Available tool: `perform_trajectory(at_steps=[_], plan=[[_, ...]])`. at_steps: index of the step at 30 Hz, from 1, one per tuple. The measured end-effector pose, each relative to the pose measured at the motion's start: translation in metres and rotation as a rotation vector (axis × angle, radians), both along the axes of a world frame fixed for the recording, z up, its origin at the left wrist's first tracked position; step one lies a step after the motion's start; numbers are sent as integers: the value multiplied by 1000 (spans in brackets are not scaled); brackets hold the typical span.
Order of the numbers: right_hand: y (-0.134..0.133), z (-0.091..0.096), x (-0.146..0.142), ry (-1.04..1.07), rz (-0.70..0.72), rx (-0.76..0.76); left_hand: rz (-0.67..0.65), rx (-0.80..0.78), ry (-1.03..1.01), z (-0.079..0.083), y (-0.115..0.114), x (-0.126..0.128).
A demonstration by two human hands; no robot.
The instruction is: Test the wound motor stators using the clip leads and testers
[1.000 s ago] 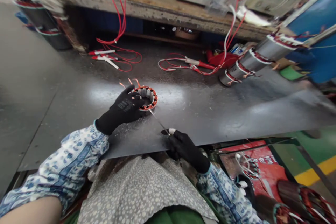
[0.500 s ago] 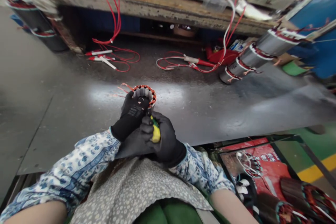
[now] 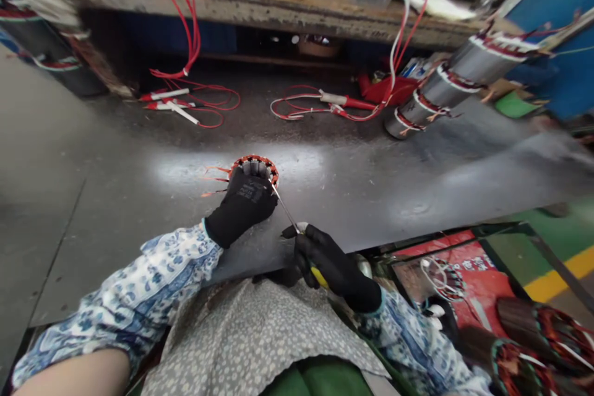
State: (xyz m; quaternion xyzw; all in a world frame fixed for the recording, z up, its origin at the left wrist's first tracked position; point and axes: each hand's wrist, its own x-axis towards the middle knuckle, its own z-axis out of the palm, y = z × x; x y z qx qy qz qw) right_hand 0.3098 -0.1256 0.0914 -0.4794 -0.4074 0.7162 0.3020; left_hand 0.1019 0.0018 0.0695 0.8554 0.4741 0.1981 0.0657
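Stator ring [image 3: 254,168] with orange-red windings is lying flat on a dark steel bench top [image 3: 116,216], orange lead wires [image 3: 216,178] fanning out on its left. Head view: black-gloved left hand [image 3: 241,203] is clasping the ring's near side; black-gloved right hand [image 3: 331,263] is clenching a yellow-handled screwdriver [image 3: 319,276], its thin steel shaft [image 3: 285,213] touching the ring's rim. Beyond the ring, red test leads [image 3: 185,99] are lying in loose coils. Right of the ring, silver stator cores [image 3: 457,83] banded in red are forming a long stack, while copper-wound stators [image 3: 520,359] are sitting below the bench edge. Blue-and-white floral sleeves [image 3: 130,284] are covering both forearms.
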Motion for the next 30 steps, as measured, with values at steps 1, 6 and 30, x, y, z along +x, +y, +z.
perform_trajectory(at_steps=[1,6,30], plan=[[1,-1,4,-38,5,-15,-11,-9,34,3,-2,2],[-4,9,42,-222,129,28,19,-57,158,8,-16,8],[13,-40,-5,-173,-189,96,93,49,114,-2,-13,7]])
